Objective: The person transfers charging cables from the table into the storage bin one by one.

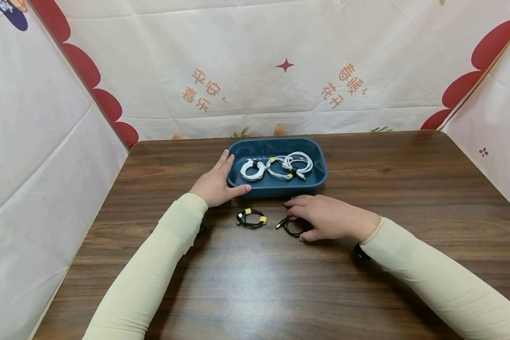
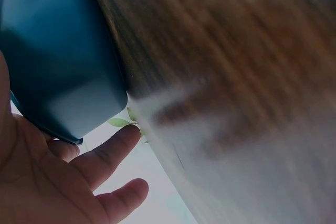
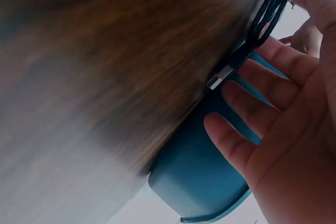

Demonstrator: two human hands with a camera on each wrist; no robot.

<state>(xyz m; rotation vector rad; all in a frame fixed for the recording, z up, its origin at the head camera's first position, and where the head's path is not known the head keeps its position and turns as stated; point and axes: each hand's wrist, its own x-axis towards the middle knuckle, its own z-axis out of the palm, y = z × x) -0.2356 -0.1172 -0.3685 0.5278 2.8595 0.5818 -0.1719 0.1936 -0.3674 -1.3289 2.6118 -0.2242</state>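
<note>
My left hand (image 1: 216, 187) is at the near left corner of a dark blue plastic bin (image 1: 276, 192), thumb along the front rim and straight fingers spread along its left side. Coiled white cables (image 1: 297, 163) lie inside the bin. On the table before it, a black USB cable (image 3: 266, 17) lies coiled, its metal plug (image 3: 220, 77) pointing left in the head view. My right hand (image 1: 329, 218) reaches over this coil, thumb and fingertips on either side of it, fingers extended. Part of the coil is hidden under the hand.
Left of the right hand, another black coiled cable (image 1: 251, 219) with yellow ties lies on the brown wooden table (image 1: 255, 283). A white printed cloth (image 1: 255, 66) stands behind the table and along both sides.
</note>
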